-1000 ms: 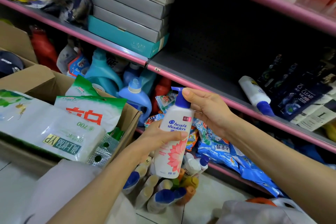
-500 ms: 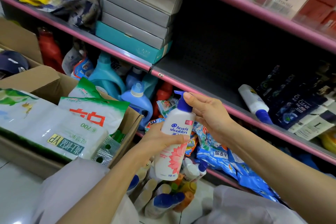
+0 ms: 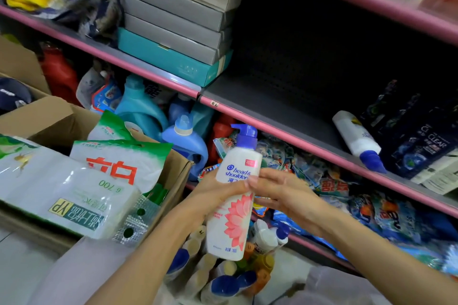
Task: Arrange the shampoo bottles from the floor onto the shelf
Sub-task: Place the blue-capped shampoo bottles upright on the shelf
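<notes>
Left hand [image 3: 218,189] and right hand [image 3: 280,193] both grip upright pump bottle [image 3: 234,195], below the shelf's pink edge [image 3: 272,129], bare shelf floor [image 3: 277,104] above

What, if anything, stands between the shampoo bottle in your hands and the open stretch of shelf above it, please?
Nothing visible does. Both the left hand and right hand hold the pump shampoo bottle below the grey shelf, whose bare stretch lies between the stacked boxes and a lying white bottle.
</notes>
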A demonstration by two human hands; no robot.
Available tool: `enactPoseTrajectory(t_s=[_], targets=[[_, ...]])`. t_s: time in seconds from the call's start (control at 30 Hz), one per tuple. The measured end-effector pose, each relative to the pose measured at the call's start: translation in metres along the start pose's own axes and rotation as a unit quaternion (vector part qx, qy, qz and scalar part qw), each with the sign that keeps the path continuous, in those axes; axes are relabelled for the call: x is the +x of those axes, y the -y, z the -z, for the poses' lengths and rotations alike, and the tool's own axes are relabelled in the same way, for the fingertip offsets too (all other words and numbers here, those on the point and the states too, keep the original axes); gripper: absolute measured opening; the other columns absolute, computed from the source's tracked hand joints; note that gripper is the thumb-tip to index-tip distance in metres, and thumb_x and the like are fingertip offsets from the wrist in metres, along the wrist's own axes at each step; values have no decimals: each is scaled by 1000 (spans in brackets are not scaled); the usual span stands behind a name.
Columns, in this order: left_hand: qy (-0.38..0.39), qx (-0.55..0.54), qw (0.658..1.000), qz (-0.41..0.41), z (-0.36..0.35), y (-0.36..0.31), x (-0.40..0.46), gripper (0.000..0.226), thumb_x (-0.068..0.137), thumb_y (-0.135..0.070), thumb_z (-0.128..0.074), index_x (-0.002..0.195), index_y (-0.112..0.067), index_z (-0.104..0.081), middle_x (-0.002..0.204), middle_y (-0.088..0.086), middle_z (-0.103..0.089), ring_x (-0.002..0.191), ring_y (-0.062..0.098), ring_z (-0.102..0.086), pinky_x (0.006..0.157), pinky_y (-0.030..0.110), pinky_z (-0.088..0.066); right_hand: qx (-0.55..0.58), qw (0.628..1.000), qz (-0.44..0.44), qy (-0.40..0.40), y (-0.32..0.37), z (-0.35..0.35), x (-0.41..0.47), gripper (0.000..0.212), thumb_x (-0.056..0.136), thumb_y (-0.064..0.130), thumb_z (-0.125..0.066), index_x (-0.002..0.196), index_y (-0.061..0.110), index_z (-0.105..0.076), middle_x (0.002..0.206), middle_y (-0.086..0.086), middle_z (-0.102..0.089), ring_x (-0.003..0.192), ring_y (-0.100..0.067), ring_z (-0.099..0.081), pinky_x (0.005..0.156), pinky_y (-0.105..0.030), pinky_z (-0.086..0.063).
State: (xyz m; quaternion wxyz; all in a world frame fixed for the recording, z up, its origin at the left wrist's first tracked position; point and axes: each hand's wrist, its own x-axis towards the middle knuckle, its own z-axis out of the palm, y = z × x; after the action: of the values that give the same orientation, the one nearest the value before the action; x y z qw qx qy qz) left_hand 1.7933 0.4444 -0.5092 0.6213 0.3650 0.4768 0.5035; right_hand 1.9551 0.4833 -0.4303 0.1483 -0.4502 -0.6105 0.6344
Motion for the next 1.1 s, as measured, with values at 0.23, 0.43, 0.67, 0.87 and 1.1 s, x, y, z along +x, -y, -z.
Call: enactPoseTrajectory(t_s=[0.23, 0.43, 0.67, 0.87, 1.1], targets=[[-18, 20, 1000, 16, -9, 8, 14, 76, 47, -45, -84, 115, -26, -55, 94, 1, -75, 85, 19, -73, 80, 40, -58, 78, 996, -33, -19, -1, -2, 7, 30, 84, 16, -70, 113, 7, -66, 101, -6, -75, 89, -18, -73, 63, -18, -55], [-8, 3, 999, 53, -11, 12, 20, 65, 54, -39, -82, 112, -27, -57, 95, 9, -74, 87, 27, -72, 85, 48, -56, 84, 994, -27, -57, -4, 1, 16, 31, 80, 19, -73, 108, 7, -68, 97, -6, -76, 86, -19, -73, 62, -16, -55], [10, -83, 994, 70, -17, 8, 24, 57, 65, -24, -83, 115, -12, -59, 89, 18, -73, 76, 27, -72, 64, 32, -56, 97, 990, -17, -102, -7, 5, 24, 33, 76, 18, -77, 105, 7, -67, 94, -8, -76, 81, -20, -74, 57, -19, -54], [-10, -107, 993, 38, -26, 3, 30, 61, 60, -18, -84, 115, -11, -60, 86, 15, -74, 72, 23, -72, 60, 29, -56, 104, 987, -2, -121, -9, 11, 30, 35, 74, 17, -78, 105, 6, -67, 94, -9, -75, 81, -22, -74, 68, -29, -60], [-189, 58, 968, -153, -41, -5, 37, 74, 47, -55, -86, 107, -34, -48, 95, -10, -68, 85, 4, -68, 65, 21, -55, 55, 978, 137, -144, 18, 31, 41, 30, 71, 11, -80, 99, 9, -70, 89, -2, -76, 82, -14, -73, 65, -19, -56]])
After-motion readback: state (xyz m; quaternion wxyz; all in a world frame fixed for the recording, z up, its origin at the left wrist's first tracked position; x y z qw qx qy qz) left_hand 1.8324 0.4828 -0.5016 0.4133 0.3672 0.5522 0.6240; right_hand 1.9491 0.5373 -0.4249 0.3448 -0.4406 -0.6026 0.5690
